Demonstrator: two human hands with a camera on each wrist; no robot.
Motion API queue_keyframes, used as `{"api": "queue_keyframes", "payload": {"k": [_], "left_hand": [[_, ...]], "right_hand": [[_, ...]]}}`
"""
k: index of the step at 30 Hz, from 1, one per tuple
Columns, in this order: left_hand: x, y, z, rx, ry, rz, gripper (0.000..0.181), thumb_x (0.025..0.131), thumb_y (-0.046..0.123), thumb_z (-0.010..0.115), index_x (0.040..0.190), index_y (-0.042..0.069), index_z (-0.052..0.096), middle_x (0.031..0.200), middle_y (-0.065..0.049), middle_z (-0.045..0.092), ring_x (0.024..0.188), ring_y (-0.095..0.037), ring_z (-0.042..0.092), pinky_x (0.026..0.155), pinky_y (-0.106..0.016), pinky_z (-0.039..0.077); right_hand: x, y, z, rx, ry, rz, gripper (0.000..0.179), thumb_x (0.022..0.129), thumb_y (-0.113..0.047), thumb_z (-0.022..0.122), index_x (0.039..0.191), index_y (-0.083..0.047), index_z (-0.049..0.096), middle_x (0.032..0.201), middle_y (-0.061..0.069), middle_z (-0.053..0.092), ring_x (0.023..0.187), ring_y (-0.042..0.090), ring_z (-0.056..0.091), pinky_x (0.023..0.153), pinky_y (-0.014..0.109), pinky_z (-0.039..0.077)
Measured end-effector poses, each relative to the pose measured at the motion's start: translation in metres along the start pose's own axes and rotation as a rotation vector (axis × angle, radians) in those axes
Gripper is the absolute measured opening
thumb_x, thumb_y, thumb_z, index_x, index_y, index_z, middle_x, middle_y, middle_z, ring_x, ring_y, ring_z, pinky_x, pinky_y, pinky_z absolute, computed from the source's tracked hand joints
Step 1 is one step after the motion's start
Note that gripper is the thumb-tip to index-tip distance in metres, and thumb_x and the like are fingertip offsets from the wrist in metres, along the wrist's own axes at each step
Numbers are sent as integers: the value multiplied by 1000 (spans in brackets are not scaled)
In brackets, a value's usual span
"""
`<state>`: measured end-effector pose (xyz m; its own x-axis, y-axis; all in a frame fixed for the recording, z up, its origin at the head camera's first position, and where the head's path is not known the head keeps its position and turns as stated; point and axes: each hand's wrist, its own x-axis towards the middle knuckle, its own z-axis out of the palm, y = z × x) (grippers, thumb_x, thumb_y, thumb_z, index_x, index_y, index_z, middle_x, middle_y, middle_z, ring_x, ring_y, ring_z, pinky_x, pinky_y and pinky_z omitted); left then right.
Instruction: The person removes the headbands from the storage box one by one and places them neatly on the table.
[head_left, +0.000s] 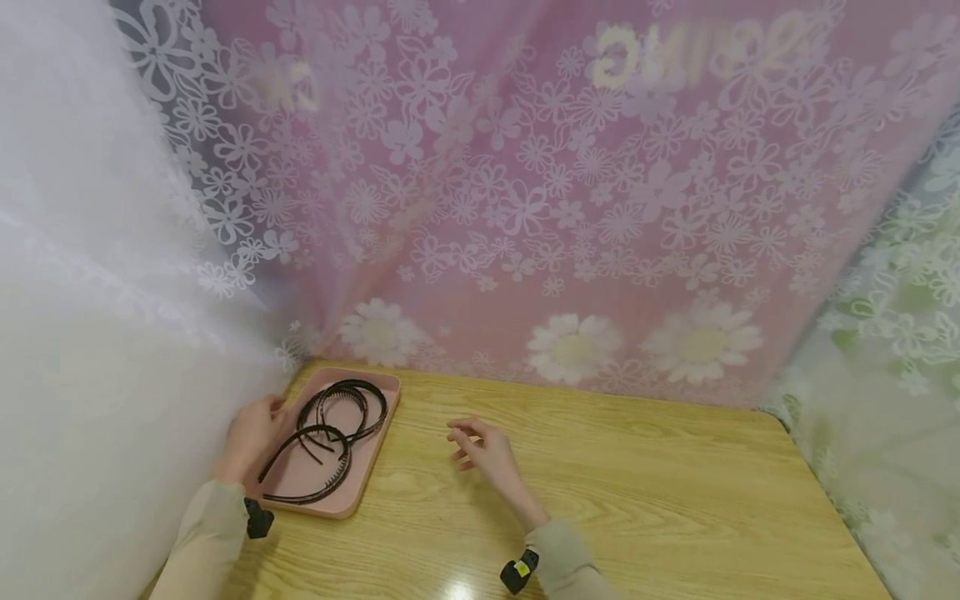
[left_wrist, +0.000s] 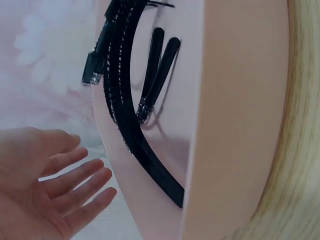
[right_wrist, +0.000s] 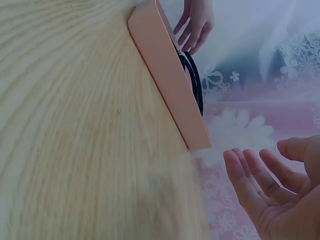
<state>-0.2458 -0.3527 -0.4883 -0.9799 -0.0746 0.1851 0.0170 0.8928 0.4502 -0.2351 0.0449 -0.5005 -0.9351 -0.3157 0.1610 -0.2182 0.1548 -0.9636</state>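
Several black headbands (head_left: 303,501) lie overlapping in a shallow pink tray (head_left: 347,510). Some have comb teeth along the inner side, and the left wrist view shows sparkly rows on a dark band (left_wrist: 155,172). My left hand (head_left: 253,437) hovers at the tray's left edge, its fingers spread and relaxed beside the headbands, holding nothing. To the right of the tray, my right hand (head_left: 487,457) is held over the wooden table with loosely bent fingers and an empty palm. In the right wrist view the same right hand (right_wrist: 280,195) appears apart from the tray's pink side (right_wrist: 167,80).
A wood-grain table (head_left: 637,492) extends to the right of the tray. Behind it hangs a pink flowered curtain (head_left: 480,275). A white sheet (head_left: 97,333) closes in the left side near the tray, and a green-and-white patterned curtain (head_left: 892,392) borders the right.
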Motion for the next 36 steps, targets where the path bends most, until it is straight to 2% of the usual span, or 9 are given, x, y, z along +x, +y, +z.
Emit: {"api": "queue_keyframes", "payload": {"k": [4, 7, 11, 19, 21, 25, 31, 36], "left_hand": [[2, -6, -1, 11, -66, -44, 36, 102, 6, 52, 130, -17, 57, 123, -37, 61, 107, -53, 61, 86, -59, 53], [3, -8, -2, 14, -112, -54, 34, 101, 3, 50, 127, -17, 59, 121, -36, 63, 106, -52, 62, 86, -57, 53], [4, -10, -2, 16, -135, -66, 32, 100, -1, 47, 125, -14, 62, 117, -35, 65, 101, -49, 64, 81, -55, 55], [3, -14, -3, -31, -141, -95, 29, 101, 1, 53, 125, -11, 64, 112, -29, 70, 84, -36, 69, 64, -41, 53], [3, -14, -3, -44, -143, -101, 29, 100, 1, 54, 125, -11, 64, 111, -28, 70, 84, -35, 69, 64, -41, 54], [3, -12, -4, -56, -137, -98, 28, 99, -1, 58, 124, -12, 65, 109, -29, 71, 91, -41, 69, 72, -47, 57], [2, -9, -1, -76, -115, -50, 25, 96, -1, 63, 117, -13, 68, 103, -28, 72, 91, -42, 70, 74, -48, 58], [3, -4, 2, -75, -94, -10, 23, 94, 0, 65, 112, -12, 70, 97, -26, 74, 76, -31, 71, 62, -38, 56]], "right_hand": [[3, 16, 13, 25, -32, 19, 30, 105, -16, 56, 127, 3, 66, 110, 29, 68, 85, 48, 70, 69, 56, 60], [4, 20, 22, 60, -65, 37, 33, 105, -16, 57, 128, 7, 64, 110, 30, 67, 86, 51, 69, 70, 56, 60], [5, 22, 35, 105, -93, 56, 33, 105, -11, 55, 127, 13, 62, 109, 32, 67, 86, 52, 69, 70, 54, 61], [7, 22, 56, 171, -79, 151, 33, 104, -10, 57, 127, 12, 63, 112, 31, 68, 90, 49, 71, 75, 51, 61], [8, 22, 60, 180, -75, 167, 32, 103, -9, 59, 128, 11, 63, 112, 32, 68, 92, 48, 70, 76, 49, 61], [12, 20, 68, 203, -69, 186, 33, 102, -8, 60, 128, 11, 63, 111, 31, 67, 92, 46, 71, 76, 47, 62], [18, 19, 75, 236, -57, 207, 36, 101, -6, 61, 132, 12, 60, 111, 25, 66, 92, 42, 71, 75, 43, 62], [20, 20, 77, 238, -60, 213, 38, 101, -3, 60, 135, 14, 57, 112, 23, 65, 95, 46, 70, 76, 45, 62]]}}
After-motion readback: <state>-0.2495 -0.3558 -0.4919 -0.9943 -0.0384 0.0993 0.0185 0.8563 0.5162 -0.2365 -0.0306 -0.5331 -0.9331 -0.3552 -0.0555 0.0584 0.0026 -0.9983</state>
